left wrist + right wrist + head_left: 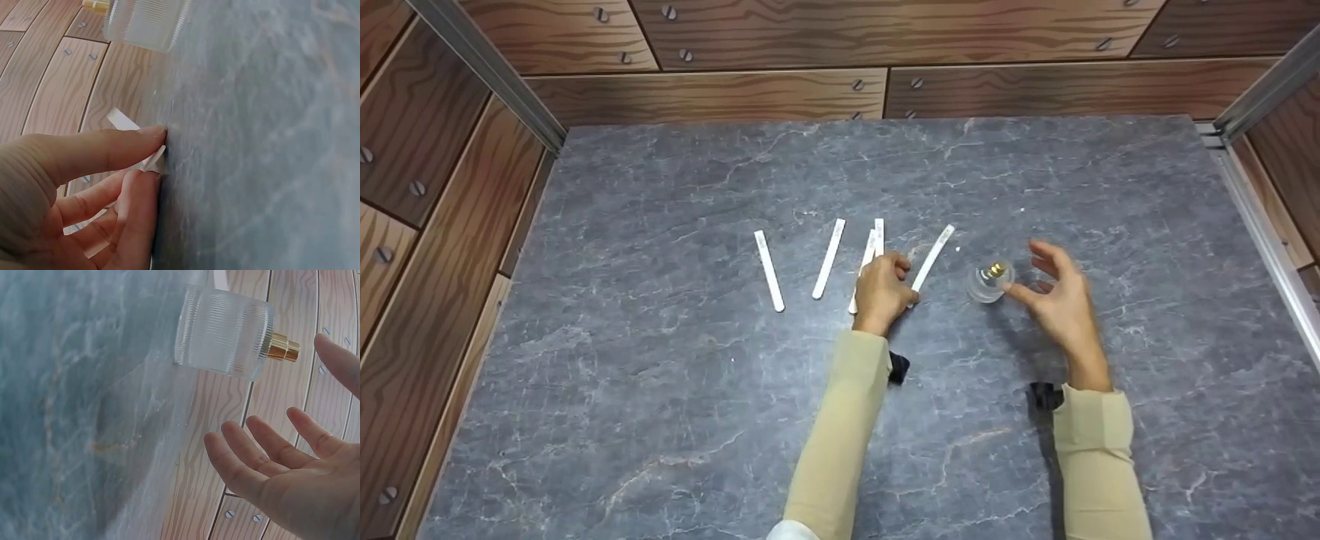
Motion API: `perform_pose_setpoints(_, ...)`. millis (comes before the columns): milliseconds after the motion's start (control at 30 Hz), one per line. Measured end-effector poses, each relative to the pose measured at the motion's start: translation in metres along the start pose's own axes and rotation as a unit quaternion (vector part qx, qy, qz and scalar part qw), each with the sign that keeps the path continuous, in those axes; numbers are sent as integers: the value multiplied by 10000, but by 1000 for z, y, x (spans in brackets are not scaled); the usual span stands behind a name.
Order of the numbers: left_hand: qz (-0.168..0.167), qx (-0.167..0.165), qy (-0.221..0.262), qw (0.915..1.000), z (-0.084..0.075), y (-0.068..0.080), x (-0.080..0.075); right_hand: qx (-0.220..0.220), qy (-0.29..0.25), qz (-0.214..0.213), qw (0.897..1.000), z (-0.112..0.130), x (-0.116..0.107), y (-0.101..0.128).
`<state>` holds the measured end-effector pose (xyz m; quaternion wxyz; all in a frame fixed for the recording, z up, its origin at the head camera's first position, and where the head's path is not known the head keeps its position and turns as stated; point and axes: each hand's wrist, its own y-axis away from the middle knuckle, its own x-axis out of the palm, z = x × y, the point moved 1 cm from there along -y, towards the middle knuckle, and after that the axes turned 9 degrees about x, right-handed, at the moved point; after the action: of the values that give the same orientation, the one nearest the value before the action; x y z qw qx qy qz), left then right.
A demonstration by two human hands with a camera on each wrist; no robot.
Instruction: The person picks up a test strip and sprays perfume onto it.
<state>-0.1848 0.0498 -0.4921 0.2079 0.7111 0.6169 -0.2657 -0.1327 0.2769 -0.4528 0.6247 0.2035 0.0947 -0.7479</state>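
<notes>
I see my right hand (292,467) spread loosely beside the ribbed glass bottle (224,332), not touching it, gold nozzle (283,347) bare.

Only paper strips (828,259) and bottle (990,281) crowd mid-table (660,390).

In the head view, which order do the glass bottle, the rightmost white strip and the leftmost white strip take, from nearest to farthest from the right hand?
1. Glass bottle, just left of the right hand.
2. Rightmost strip, beyond the bottle.
3. Leftmost strip, far left.
</notes>
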Motion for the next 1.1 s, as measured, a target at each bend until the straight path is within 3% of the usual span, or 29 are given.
perform_pose_setpoints(333,84,-28,61,9999,0,-1,-2,-12,54,43,10000,2,-2,0)
perform_pose_setpoints(733,225,-239,958,9949,1,-2,-12,-32,39,57,10000,0,-3,1)
perform_pose_setpoints(933,191,-440,1454,9882,0,-1,-14,15,-15,77,10000,-2,-3,2)
perform_pose_setpoints(1100,98,-388,1940,9802,-1,0,-13,-20,-82,79,9999,-2,-3,3)
